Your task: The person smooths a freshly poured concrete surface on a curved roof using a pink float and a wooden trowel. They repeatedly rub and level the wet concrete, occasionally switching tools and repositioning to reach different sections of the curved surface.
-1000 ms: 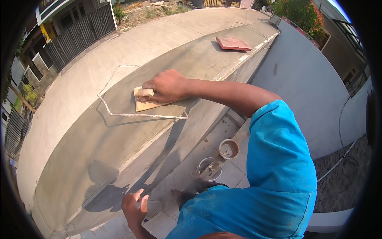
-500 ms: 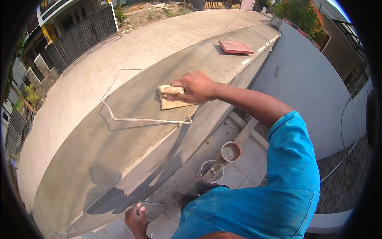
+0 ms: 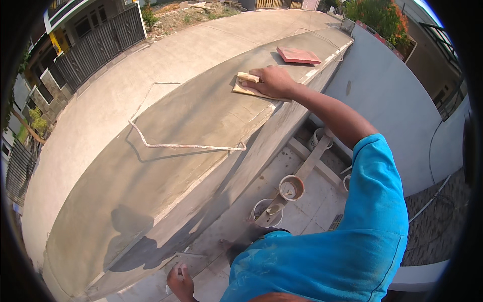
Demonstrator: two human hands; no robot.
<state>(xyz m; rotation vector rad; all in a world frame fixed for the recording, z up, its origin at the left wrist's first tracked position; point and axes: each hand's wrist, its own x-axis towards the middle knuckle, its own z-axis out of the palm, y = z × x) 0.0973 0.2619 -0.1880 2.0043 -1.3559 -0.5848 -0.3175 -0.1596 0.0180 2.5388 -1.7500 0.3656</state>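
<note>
My right hand (image 3: 274,82) is closed round the grip of a wooden plastering float (image 3: 242,89). The float lies flat on the grey rendered top (image 3: 176,121) of a long low wall, close to its near edge. Just beyond it rests a red rectangular board (image 3: 299,56). My left hand (image 3: 182,283) hangs low beside the wall, fingers curled; what it may hold cannot be made out. A bent, plaster-spattered metal rod (image 3: 191,146) reaches across the wall top, left of the float.
Below the wall, a bucket (image 3: 262,215) and a small pot (image 3: 292,188) stand by a wooden plank (image 3: 314,158). Another bent rod (image 3: 327,38) lies over the far end. A pale wall (image 3: 387,100) rises at the right; a paved road (image 3: 100,116) runs beyond the wall top.
My right hand has moved the float away and to the right along the wall top, nearer the red board. The left hand has shifted slightly right and down.
</note>
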